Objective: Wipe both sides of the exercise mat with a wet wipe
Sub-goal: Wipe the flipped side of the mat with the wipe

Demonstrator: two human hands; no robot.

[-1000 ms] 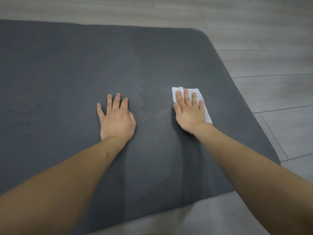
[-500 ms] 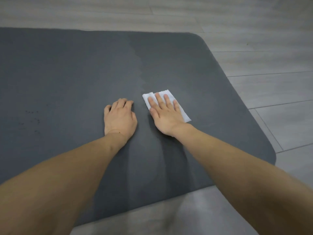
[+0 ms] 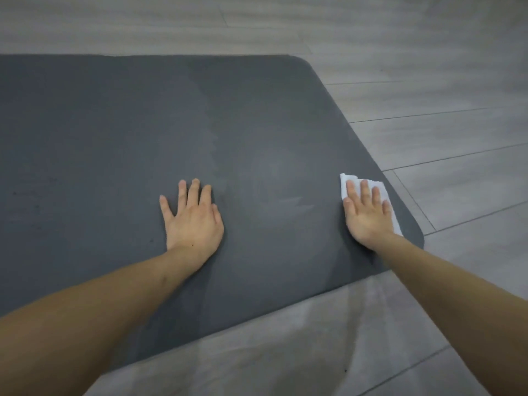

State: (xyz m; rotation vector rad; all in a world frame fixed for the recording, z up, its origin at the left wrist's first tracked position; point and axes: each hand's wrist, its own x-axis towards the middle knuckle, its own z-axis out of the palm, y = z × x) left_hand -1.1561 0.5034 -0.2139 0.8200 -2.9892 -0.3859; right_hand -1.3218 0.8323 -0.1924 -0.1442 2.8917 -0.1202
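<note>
A dark grey mat (image 3: pixel 114 138) with a matte, faintly grainy surface and rounded corners was laid flat on pale wood-grain floor planks (image 3: pixel 428 110). The left hand (image 3: pixel 193 221) was pressed palm-down near the mat's middle, fingers extended and holding nothing. The right hand (image 3: pixel 367 214) was flattened on a folded white wipe (image 3: pixel 347 180) just beside the mat's right edge. Faint damp streaks (image 3: pixel 297 201) were seen between them.
</note>
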